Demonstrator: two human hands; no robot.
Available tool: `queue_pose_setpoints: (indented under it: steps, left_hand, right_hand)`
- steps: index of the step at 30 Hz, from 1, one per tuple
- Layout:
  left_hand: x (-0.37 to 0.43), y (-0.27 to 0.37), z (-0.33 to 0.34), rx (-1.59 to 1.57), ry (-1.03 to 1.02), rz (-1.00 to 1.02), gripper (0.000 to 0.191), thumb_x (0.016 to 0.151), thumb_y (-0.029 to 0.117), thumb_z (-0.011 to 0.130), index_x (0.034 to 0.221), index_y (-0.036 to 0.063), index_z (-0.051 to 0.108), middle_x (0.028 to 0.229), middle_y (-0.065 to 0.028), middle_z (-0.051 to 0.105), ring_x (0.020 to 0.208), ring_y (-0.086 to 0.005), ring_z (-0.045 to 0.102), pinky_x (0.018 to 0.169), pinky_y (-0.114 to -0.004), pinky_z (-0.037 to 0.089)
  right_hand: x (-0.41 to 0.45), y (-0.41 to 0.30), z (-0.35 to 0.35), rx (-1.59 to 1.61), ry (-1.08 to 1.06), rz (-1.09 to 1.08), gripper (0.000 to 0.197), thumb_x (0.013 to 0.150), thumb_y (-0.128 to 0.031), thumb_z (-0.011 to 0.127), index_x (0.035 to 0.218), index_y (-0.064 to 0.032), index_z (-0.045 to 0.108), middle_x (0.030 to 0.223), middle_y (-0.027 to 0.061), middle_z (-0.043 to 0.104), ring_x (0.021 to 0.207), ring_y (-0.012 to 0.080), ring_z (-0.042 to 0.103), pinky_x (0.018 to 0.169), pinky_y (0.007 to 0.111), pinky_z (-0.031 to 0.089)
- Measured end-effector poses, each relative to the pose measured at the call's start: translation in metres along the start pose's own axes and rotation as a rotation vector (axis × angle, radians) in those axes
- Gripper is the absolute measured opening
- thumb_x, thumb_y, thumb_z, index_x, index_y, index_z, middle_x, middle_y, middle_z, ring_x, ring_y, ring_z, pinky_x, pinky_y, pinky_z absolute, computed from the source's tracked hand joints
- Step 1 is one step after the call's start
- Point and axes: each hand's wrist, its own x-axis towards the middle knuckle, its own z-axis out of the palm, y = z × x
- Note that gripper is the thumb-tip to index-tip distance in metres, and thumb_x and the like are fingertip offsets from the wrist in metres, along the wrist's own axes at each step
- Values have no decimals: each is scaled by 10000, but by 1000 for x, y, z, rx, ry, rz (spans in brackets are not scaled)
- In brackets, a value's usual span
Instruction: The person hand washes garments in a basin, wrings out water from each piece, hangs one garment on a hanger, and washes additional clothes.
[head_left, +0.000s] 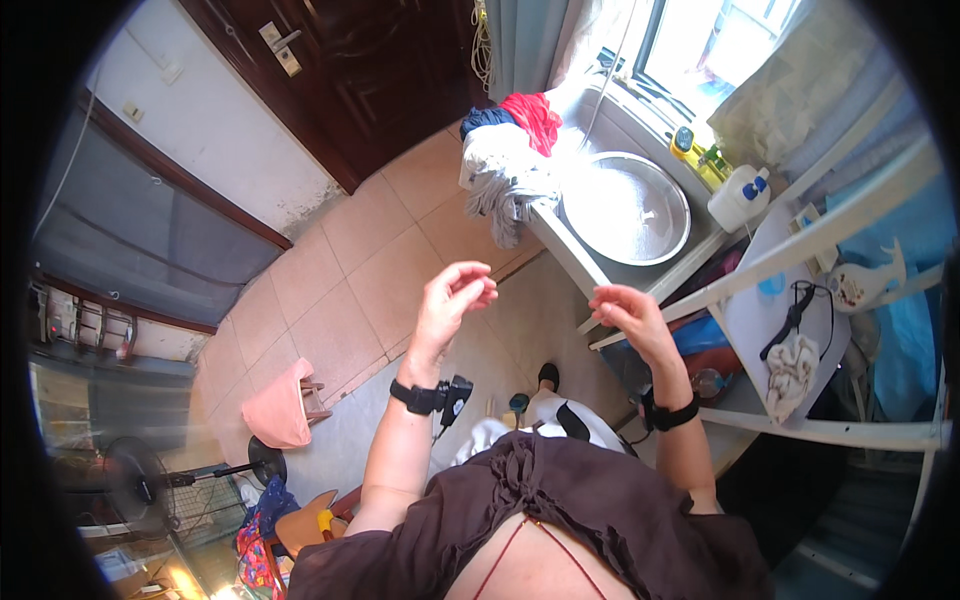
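My left hand (457, 296) is raised over the floor in front of me, its fingers curled loosely with nothing in them. To its right, my right hand (626, 311) hovers by the near corner of the sink, also bent and holding nothing. Each wrist wears a black band. Beyond them a round metal basin (626, 208) stands in the sink (694, 232), bright with glare, so its contents cannot be told. Grey and white cloths (510, 169) hang over the sink's left edge, with a red cloth (534, 120) and a dark blue cloth (486, 118) behind.
A white jug (739, 199) and yellow bottles (697, 157) stand right of the sink. A white-framed rack (825, 427) with a spray bottle (862, 285) is at the right. A pink-covered stool (277, 405) and a black fan (135, 484) stand at the left, a dark door (360, 67) beyond.
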Motion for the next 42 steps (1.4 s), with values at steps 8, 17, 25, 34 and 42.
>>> queue_pose_setpoints:
  steps: [8,17,25,34,42]
  left_hand:
    - [102,46,-5,74,34,107,200,899,73,547,1087,11,581,938,-82,637,857,-155,635,769,-262,523]
    - [319,83,-49,142,-132,145,219,892,82,578,1103,24,590,981,-73,640,859,-137,634,739,-239,532]
    - [541,51,-53,342,-153,-58,372,846,192,642,1162,10,567,1106,-113,606,1008,-194,563,848,-324,471]
    - [657,-47,-49,845,-155,-197,794,770,418,706,1370,12,378,1399,-220,380,1293,-312,385,1025,-387,371]
    - [660,-68,-55,904,-80,230,357,557,120,840,798,42,589,946,-136,585,912,-308,571,794,-371,478]
  right_hand:
    - [101,-29,-36,-91,-12,42,306,886,-152,601,1125,39,588,962,93,662,843,139,634,729,251,509]
    - [179,-29,-52,-35,118,156,338,894,-172,589,1159,36,570,1003,99,654,866,143,629,756,259,493]
    - [253,-69,-33,117,329,170,327,901,-150,572,1167,42,565,983,99,655,860,143,629,764,258,491]
    - [280,-61,-28,135,483,316,320,899,-150,574,1151,47,565,982,97,652,849,134,616,758,256,490]
    - [313,-52,-39,162,442,317,336,891,-158,586,1155,50,568,977,95,654,859,133,618,755,252,494]
